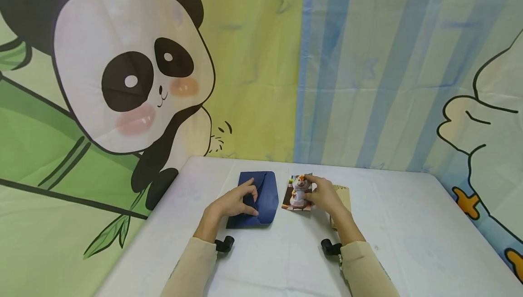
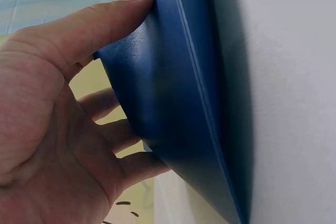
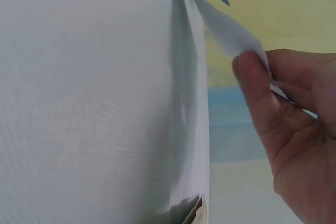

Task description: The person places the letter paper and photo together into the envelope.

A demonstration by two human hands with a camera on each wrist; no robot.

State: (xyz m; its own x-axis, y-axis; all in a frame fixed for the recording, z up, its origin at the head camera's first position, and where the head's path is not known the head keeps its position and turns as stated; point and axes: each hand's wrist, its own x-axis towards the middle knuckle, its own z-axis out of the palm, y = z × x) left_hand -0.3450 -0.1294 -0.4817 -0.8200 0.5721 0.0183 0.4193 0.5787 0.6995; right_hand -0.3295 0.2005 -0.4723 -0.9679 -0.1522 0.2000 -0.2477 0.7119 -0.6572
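Note:
A dark blue envelope lies on the table left of centre, its pointed flap side up. My left hand holds it; in the left wrist view the thumb lies on the blue paper near an edge, while the other fingers reach behind it. Just right of the envelope, my right hand pinches a picture card showing a small animal figure in white. The card's pale back tilts up from the table in the right wrist view, with thumb and fingers on its edge.
A tan card or paper with a patterned edge lies under and beside the right hand, partly hidden. The white table runs back to a printed curtain with a cartoon panda. Each wrist wears a black camera.

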